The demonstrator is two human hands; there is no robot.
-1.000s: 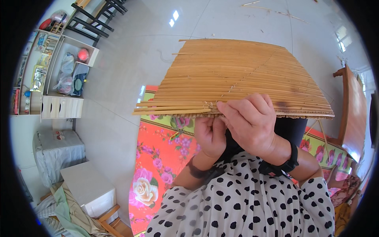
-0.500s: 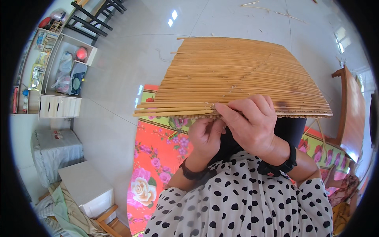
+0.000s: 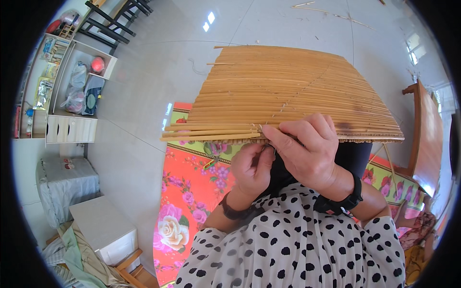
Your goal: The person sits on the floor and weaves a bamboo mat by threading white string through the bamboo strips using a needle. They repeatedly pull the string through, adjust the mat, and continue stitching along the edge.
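Now drawn slightly lower, your left hand (image 3: 250,169), its grip unclear, sits below the stick mat (image 3: 288,89), upper center; your right hand (image 3: 307,150) pinches the edge, seemingly steadying the work.

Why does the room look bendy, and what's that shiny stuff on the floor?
In the head view, the fisheye lens bends edges near the rim, like the cabinet's; in the head view, the floor shows white glare, probably window light; in the head view, the slat mat looks fairly sharp.
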